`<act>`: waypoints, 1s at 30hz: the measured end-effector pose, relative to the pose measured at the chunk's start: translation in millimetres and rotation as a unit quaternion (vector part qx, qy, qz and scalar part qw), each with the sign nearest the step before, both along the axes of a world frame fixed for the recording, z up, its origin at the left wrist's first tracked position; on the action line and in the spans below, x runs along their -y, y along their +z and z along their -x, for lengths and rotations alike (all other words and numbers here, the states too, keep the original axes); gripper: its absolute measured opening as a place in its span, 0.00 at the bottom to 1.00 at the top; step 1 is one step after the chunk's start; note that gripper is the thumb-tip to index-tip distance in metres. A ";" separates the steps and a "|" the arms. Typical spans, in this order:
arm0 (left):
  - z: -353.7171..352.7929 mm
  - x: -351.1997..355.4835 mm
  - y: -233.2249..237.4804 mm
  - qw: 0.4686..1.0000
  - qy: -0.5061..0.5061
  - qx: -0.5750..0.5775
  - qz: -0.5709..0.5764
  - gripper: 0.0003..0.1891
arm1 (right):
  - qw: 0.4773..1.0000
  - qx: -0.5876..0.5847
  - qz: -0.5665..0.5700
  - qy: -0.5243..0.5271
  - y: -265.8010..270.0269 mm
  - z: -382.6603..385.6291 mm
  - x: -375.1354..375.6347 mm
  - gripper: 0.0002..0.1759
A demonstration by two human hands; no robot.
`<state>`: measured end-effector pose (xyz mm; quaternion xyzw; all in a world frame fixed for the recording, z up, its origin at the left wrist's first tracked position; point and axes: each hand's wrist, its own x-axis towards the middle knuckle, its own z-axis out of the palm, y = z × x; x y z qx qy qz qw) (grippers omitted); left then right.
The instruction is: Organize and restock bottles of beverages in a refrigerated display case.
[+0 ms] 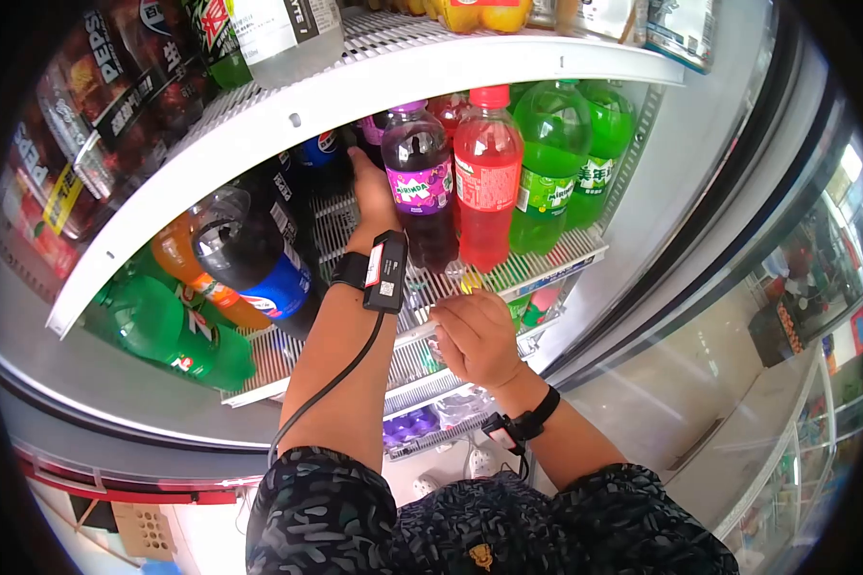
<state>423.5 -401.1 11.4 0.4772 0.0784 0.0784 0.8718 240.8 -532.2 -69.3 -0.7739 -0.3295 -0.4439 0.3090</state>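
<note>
My left hand [371, 189] reaches deep into a wire shelf of the drinks cooler, in the gap left of a purple-labelled Mirinda bottle [419, 182]. Its thumb points up; the other fingers are mostly hidden, close to dark bottles at the back. Lower down, my right hand [479, 335] is closed in front of the shelf's front edge, fingers curled in, and I cannot tell what, if anything, is inside them. Above it stand a red Mirinda bottle [489, 177] and green Mirinda bottles [549, 163], upright in rows.
Left of my left arm, a Pepsi bottle [254, 254], an orange bottle [201, 273] and a green 7UP bottle [177, 331] appear tilted. A white shelf edge [403, 84] crosses above my hands. The cooler's door frame [729, 192] curves along the right.
</note>
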 end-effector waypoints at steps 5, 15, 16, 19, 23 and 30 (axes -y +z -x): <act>49.9 5.5 22.5 0.999 0.004 0.037 0.007 0.32 | 0.999 0.018 -0.033 0.010 0.3 0.7 -0.7 0.10; 225.2 -77.5 14.7 0.730 -0.051 0.265 -0.628 0.14 | 0.999 -0.029 -0.043 -0.006 -3.6 24.4 1.1 0.14; 237.0 -89.0 16.5 0.663 -0.021 0.304 -0.684 0.12 | 0.999 -0.017 -0.045 -0.022 -4.4 32.5 1.9 0.15; 260.6 -130.4 9.6 0.658 -0.001 0.304 -0.689 0.10 | 0.993 -0.085 -0.087 -0.015 -35.7 68.6 4.0 0.18; 278.4 -182.8 -4.4 0.660 0.059 0.250 -0.706 0.07 | 0.971 -0.222 -0.055 -0.075 -105.3 130.5 5.2 0.24; 287.6 -236.9 -32.9 0.595 0.102 0.229 -0.764 0.08 | 0.797 -0.588 0.134 -0.004 -185.5 218.9 -0.3 0.24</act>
